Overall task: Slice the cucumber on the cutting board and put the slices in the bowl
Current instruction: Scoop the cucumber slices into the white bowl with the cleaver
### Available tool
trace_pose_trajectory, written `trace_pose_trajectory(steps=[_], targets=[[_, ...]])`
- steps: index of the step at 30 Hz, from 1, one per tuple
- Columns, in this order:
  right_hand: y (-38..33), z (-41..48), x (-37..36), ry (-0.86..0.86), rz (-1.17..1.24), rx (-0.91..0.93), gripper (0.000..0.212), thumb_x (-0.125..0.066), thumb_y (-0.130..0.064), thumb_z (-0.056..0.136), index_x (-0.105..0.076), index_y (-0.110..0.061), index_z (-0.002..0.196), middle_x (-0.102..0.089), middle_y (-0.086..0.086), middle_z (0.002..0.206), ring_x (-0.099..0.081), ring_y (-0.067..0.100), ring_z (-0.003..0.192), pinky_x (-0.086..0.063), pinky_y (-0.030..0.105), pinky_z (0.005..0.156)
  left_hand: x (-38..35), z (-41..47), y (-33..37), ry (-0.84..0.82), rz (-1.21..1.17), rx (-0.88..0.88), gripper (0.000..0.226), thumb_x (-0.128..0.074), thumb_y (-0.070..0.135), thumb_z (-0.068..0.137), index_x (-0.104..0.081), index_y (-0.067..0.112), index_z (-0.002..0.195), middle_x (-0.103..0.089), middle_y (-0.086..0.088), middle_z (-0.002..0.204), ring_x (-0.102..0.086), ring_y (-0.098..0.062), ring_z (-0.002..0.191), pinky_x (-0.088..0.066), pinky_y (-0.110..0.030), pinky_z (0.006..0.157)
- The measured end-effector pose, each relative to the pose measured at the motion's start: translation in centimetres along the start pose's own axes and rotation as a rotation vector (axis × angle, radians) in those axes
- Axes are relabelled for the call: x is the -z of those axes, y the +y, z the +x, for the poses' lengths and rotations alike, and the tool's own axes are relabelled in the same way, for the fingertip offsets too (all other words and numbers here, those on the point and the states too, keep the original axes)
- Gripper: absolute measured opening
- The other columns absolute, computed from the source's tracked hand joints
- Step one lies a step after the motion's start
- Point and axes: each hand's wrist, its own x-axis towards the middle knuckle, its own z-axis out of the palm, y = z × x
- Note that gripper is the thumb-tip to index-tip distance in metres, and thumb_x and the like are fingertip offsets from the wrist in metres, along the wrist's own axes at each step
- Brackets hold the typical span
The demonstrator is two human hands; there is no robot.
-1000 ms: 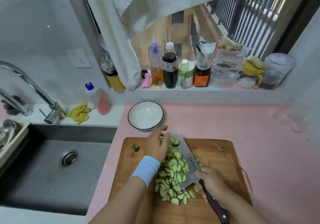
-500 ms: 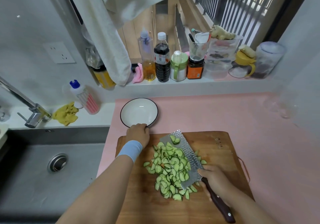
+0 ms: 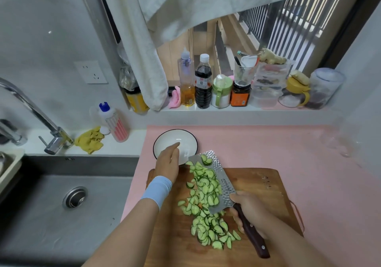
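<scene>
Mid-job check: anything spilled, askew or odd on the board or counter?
Nothing has spilled: the cucumber slices all lie on the cutting board. One small oddity: a couple of slices cling to the flat of the cleaver near its tip, beside the bowl, and might drop off.

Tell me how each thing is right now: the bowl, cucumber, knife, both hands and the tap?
Bowl, upright, nothing in it.
Cucumber, all sliced, heaped on the board.
Knife, tilted against the heap, a slice on its blade.
Left hand, over the bowl's near rim; grip hidden.
Right hand, grips the knife handle.
Tap, no water running.
</scene>
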Motion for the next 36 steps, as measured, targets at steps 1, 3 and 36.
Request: trace_pose_trajectory(steps=[1,3,36], targets=[[-0.9,0.4,-0.6,0.008,0.004,-0.004,0.029,-0.046,-0.020,0.106,-0.059,0.005,0.100,-0.051,0.009,0.058,-0.038,0.021,0.039,-0.034,0.026,0.040,0.4,0.5,0.1,0.018,-0.052,-0.015,0.040,-0.030,0.044,0.095,-0.057,0.047,0.124,-0.053,0.021,0.136,-0.043,-0.005,0.130,-0.031,-0.036,0.114],[-2.7,1.4,-1.9,0.036,0.014,-0.004,0.023,-0.046,-0.018,0.105,-0.057,-0.002,0.093,-0.051,0.007,0.056,-0.039,0.021,0.039,-0.034,0.026,0.040,1.5,1.6,0.8,0.032,-0.113,-0.052,0.037,-0.033,0.041,0.094,-0.057,0.045,0.122,-0.054,0.019,0.131,-0.045,-0.005,0.127,-0.032,-0.033,0.113],[-10.5,12.0,-8.7,0.315,-0.230,-0.032,0.017,-0.046,-0.010,0.094,-0.050,-0.006,0.078,-0.051,0.016,0.064,-0.051,0.026,0.043,-0.038,0.030,0.050,-0.4,10.8,-5.1,-0.265,0.298,-0.343,0.062,-0.036,0.058,0.090,-0.047,0.031,0.144,-0.043,0.003,0.151,-0.034,-0.016,0.140,-0.022,-0.033,0.118]])
